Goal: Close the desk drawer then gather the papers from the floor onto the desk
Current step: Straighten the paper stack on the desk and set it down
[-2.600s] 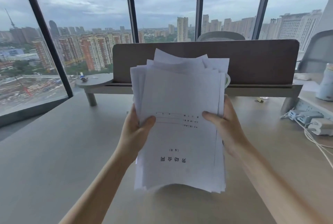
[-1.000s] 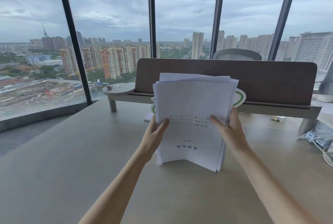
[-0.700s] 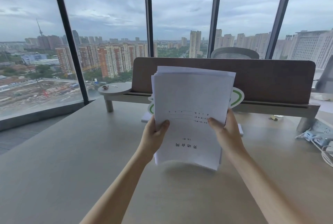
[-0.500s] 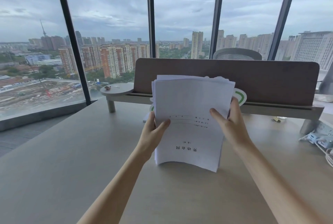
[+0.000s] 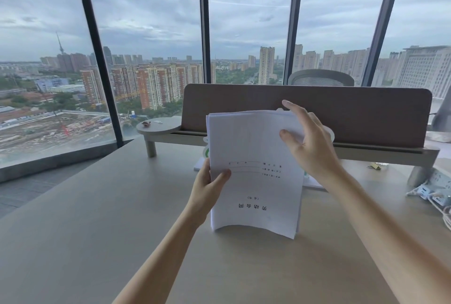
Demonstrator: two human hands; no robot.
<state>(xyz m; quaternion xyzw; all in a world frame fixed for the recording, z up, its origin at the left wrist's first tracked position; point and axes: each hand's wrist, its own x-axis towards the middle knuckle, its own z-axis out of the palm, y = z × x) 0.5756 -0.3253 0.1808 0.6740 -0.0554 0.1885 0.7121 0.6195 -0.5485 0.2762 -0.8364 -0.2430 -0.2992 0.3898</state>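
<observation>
A thick stack of white papers [image 5: 253, 157] stands upright on its bottom edge on the beige desk [image 5: 97, 230], printed side toward me and upside down. My left hand [image 5: 210, 186] grips the stack's left edge, thumb on the front sheet. My right hand [image 5: 307, 142] is at the stack's upper right corner with fingers spread; the thumb touches the front sheet and the forefinger reaches over the top edge. The drawer is out of view.
A brown divider panel [image 5: 366, 113] on a raised shelf [image 5: 158, 127] runs along the desk's back. A white-and-green item [image 5: 207, 152] peeks out behind the papers. A power strip with cables [image 5: 434, 189] lies at the right. Floor-to-ceiling windows stand beyond.
My right hand has let go of the stack's right edge and risen to its top right corner, fingers opened. The stack has been tapped on the desk and its edges are now even.
</observation>
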